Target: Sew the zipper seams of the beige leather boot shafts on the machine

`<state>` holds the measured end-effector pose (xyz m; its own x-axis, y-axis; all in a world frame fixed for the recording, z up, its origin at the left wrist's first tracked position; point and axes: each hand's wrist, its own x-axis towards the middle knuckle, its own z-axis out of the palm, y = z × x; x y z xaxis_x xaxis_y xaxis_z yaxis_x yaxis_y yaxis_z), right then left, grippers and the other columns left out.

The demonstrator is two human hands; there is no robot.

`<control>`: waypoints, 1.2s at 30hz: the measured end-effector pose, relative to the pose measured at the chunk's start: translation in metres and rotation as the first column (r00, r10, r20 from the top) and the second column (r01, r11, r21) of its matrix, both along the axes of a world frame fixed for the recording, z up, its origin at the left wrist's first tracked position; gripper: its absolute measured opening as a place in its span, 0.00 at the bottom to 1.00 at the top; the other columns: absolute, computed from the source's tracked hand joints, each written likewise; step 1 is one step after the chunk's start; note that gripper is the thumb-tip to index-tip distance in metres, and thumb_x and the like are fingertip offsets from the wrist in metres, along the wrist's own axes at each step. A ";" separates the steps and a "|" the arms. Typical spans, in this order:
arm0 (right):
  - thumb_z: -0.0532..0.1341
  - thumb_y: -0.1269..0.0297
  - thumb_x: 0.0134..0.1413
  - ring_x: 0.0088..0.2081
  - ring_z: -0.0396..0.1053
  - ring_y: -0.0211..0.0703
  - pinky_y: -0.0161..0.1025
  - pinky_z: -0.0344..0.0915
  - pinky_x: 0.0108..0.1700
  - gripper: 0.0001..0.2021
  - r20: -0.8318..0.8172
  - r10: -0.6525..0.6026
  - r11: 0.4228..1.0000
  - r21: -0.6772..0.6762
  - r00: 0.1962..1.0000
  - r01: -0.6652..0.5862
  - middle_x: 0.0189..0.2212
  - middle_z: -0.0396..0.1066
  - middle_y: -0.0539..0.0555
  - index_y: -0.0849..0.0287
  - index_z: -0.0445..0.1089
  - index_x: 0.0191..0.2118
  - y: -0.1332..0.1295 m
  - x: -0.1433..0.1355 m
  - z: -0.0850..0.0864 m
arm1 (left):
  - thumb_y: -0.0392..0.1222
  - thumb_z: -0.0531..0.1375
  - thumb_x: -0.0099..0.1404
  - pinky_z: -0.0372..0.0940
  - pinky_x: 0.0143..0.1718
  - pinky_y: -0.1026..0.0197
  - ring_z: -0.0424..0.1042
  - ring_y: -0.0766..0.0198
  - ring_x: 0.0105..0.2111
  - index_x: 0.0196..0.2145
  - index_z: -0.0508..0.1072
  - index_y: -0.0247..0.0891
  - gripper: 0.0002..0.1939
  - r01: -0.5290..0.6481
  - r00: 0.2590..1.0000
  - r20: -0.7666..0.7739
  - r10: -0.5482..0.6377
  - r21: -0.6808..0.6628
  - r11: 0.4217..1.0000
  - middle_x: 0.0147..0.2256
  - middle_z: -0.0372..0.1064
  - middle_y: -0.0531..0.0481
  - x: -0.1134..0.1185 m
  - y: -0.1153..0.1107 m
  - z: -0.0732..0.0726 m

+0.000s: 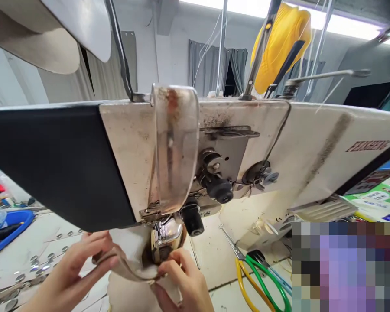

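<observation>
A piece of beige fabric (130, 269) is stretched between my two hands below the head of a sewing machine (126, 143). My left hand (79, 264) pinches its folded left edge between thumb and fingers. At the other end, my right hand (185, 277) grips the fabric edge close to the presser foot area (165, 242). The needle itself is hidden behind metal parts and the clear guard (175, 151). Some of the fabric hangs down toward me between the hands.
Yellow- and green-handled scissors (263, 277) lie right of my right hand. Several small metal discs (35, 262) are scattered on the table at left, near a blue tray (27, 219). A yellow thread cone (281, 47) stands behind the machine. The lower right corner is pixelated.
</observation>
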<state>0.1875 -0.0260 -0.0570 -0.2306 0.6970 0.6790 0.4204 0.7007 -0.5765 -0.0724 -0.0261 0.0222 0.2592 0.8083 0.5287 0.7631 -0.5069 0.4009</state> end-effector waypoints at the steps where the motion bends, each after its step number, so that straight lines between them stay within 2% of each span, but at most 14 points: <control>1: 0.69 0.66 0.54 0.40 0.75 0.45 0.36 0.74 0.41 0.10 -0.008 0.024 0.998 0.055 1.000 -0.023 0.39 0.72 0.55 0.55 0.72 0.43 -0.001 0.005 0.007 | 0.45 0.61 0.68 0.68 0.49 0.63 0.75 0.63 0.39 0.39 0.78 0.47 0.05 0.053 0.997 -0.060 -0.051 0.035 0.998 0.36 0.76 0.54 0.005 -0.008 0.006; 3: 0.71 0.63 0.54 0.46 0.76 0.49 0.39 0.75 0.48 0.18 -0.036 0.098 0.987 0.130 0.995 -0.092 0.43 0.76 0.58 0.55 0.71 0.50 -0.002 0.013 0.024 | 0.41 0.60 0.68 0.63 0.53 0.61 0.73 0.65 0.35 0.36 0.76 0.48 0.04 0.114 0.988 -0.123 -0.098 0.129 0.985 0.33 0.73 0.56 0.026 -0.019 0.019; 5: 0.69 0.64 0.58 0.40 0.78 0.45 0.35 0.75 0.45 0.14 -0.060 0.150 0.985 0.090 0.987 -0.144 0.38 0.79 0.55 0.55 0.73 0.49 -0.004 0.017 0.038 | 0.39 0.59 0.69 0.63 0.47 0.63 0.72 0.67 0.33 0.33 0.74 0.47 0.06 0.127 0.990 -0.079 -0.113 0.204 0.971 0.31 0.71 0.57 0.052 -0.022 0.030; 7: 0.65 0.67 0.60 0.30 0.77 0.39 0.29 0.74 0.36 0.04 -0.133 0.128 0.987 -0.074 0.983 -0.139 0.29 0.79 0.50 0.55 0.76 0.40 -0.008 0.016 0.046 | 0.39 0.58 0.70 0.63 0.41 0.65 0.72 0.67 0.35 0.35 0.74 0.46 0.06 0.105 0.994 -0.013 -0.105 0.206 0.973 0.33 0.73 0.56 0.074 -0.020 0.036; 9: 0.64 0.65 0.61 0.25 0.75 0.37 0.28 0.73 0.32 0.04 -0.258 0.057 0.959 -0.255 0.964 -0.125 0.24 0.77 0.49 0.56 0.77 0.35 -0.014 0.012 0.048 | 0.42 0.57 0.72 0.62 0.41 0.64 0.73 0.67 0.35 0.40 0.74 0.48 0.05 0.089 0.996 0.000 -0.090 0.165 0.982 0.37 0.76 0.59 0.085 -0.018 0.035; 12: 0.66 0.61 0.59 0.27 0.76 0.37 0.29 0.73 0.33 0.06 -0.406 -0.055 0.916 -0.383 0.912 -0.115 0.25 0.78 0.49 0.56 0.79 0.36 -0.021 0.006 0.051 | 0.47 0.57 0.73 0.61 0.44 0.61 0.75 0.67 0.33 0.42 0.74 0.51 0.05 0.059 0.998 -0.017 -0.058 0.097 0.993 0.37 0.78 0.63 0.088 -0.017 0.031; 16: 0.68 0.62 0.56 0.33 0.76 0.38 0.27 0.73 0.33 0.05 -0.505 -0.050 0.920 -0.358 0.862 -0.157 0.32 0.79 0.51 0.53 0.82 0.37 -0.024 0.002 0.063 | 0.48 0.58 0.72 0.64 0.44 0.62 0.76 0.67 0.33 0.40 0.73 0.50 0.05 0.028 0.999 -0.031 -0.026 0.059 0.998 0.33 0.77 0.65 0.085 -0.020 0.029; 20: 0.69 0.63 0.55 0.33 0.77 0.38 0.28 0.75 0.35 0.04 -0.540 -0.049 0.914 -0.363 0.840 -0.180 0.31 0.80 0.50 0.52 0.82 0.36 -0.021 0.001 0.073 | 0.44 0.59 0.71 0.65 0.46 0.63 0.76 0.69 0.36 0.43 0.70 0.49 0.03 0.060 0.994 -0.100 -0.048 0.114 0.992 0.35 0.77 0.67 0.081 -0.019 0.030; 24: 0.68 0.60 0.56 0.33 0.78 0.40 0.30 0.75 0.36 0.06 -0.552 0.018 0.908 -0.340 0.834 -0.245 0.30 0.79 0.51 0.54 0.82 0.35 -0.018 0.003 0.080 | 0.45 0.60 0.70 0.67 0.44 0.62 0.77 0.68 0.36 0.42 0.68 0.47 0.04 0.065 0.989 -0.145 -0.039 0.180 0.982 0.34 0.77 0.65 0.078 -0.015 0.028; 27: 0.68 0.56 0.56 0.30 0.77 0.40 0.31 0.74 0.34 0.09 -0.553 0.001 0.879 -0.397 0.833 -0.264 0.28 0.79 0.51 0.56 0.81 0.33 -0.016 0.004 0.084 | 0.43 0.60 0.69 0.68 0.45 0.60 0.77 0.67 0.31 0.40 0.68 0.46 0.03 0.059 0.987 -0.162 -0.018 0.250 0.966 0.31 0.76 0.63 0.081 -0.016 0.022; 28: 0.69 0.54 0.55 0.29 0.75 0.39 0.31 0.73 0.33 0.11 -0.565 -0.029 0.863 -0.430 0.825 -0.264 0.26 0.78 0.51 0.57 0.80 0.32 -0.016 0.004 0.084 | 0.40 0.60 0.69 0.68 0.47 0.60 0.76 0.68 0.28 0.39 0.68 0.45 0.02 0.079 0.986 -0.165 -0.031 0.298 0.951 0.30 0.75 0.63 0.084 -0.018 0.018; 30: 0.69 0.51 0.54 0.26 0.72 0.37 0.31 0.70 0.30 0.14 -0.605 -0.087 0.833 -0.480 0.791 -0.275 0.25 0.76 0.51 0.58 0.78 0.30 -0.014 0.003 0.081 | 0.30 0.59 0.67 0.67 0.52 0.60 0.74 0.70 0.27 0.39 0.69 0.42 0.08 0.146 0.980 -0.186 -0.073 0.415 0.898 0.29 0.76 0.61 0.089 -0.023 0.009; 33: 0.70 0.49 0.53 0.23 0.69 0.33 0.28 0.67 0.27 0.16 -0.675 -0.124 0.797 -0.504 0.727 -0.332 0.24 0.75 0.50 0.59 0.78 0.30 -0.013 0.000 0.072 | 0.21 0.56 0.63 0.64 0.59 0.61 0.76 0.69 0.31 0.44 0.69 0.38 0.16 0.194 0.976 -0.189 -0.108 0.528 0.827 0.32 0.77 0.55 0.094 -0.027 -0.001; 36: 0.70 0.50 0.55 0.30 0.76 0.37 0.28 0.72 0.34 0.14 -0.713 -0.052 0.807 -0.443 0.700 -0.391 0.29 0.79 0.52 0.55 0.82 0.36 -0.013 0.000 0.064 | 0.27 0.56 0.67 0.66 0.56 0.63 0.77 0.67 0.35 0.45 0.68 0.41 0.13 0.127 0.986 -0.157 -0.059 0.471 0.873 0.33 0.77 0.56 0.091 -0.024 0.002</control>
